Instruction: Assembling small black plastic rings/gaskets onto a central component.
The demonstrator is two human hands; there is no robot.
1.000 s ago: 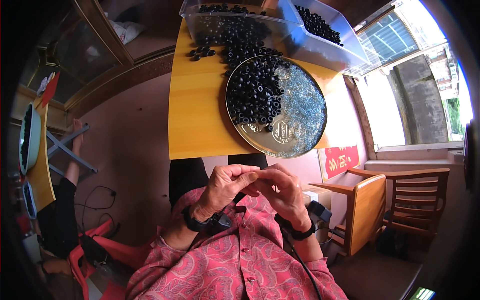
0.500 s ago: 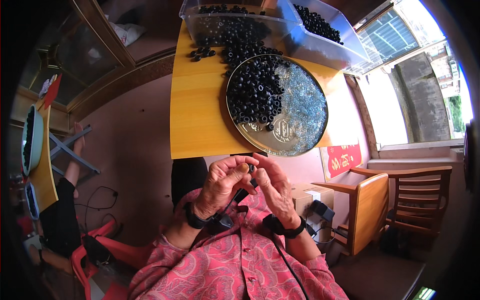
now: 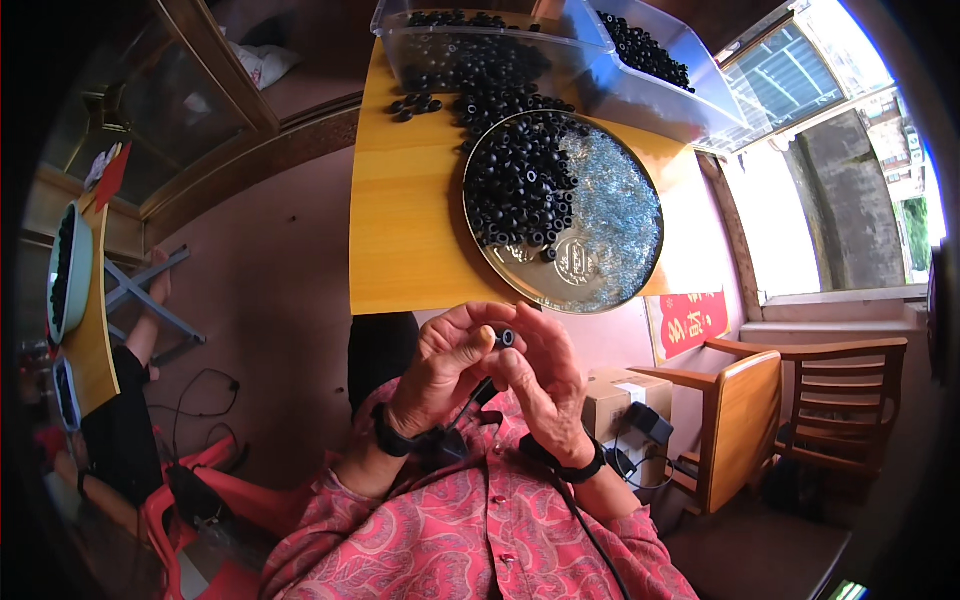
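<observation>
- Left hand (image 3: 447, 360) & right hand (image 3: 545, 385) meet at frame centre, fingers pinched shut on a small black rubber ring (image 3: 506, 337).
- Risk: ring sits off the yellow wooden worktop (image 3: 400, 200); a slipped pinch likely drops it to lap/floor, below the round metal tray (image 3: 640, 270) of rings.

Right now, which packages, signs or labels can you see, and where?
Red paper sign: rectangular, with gold markings, on the wall below the window, right of the table.
Cardboard box: brown, squarish, white label on top, on the floor beside the wooden chair.
</observation>
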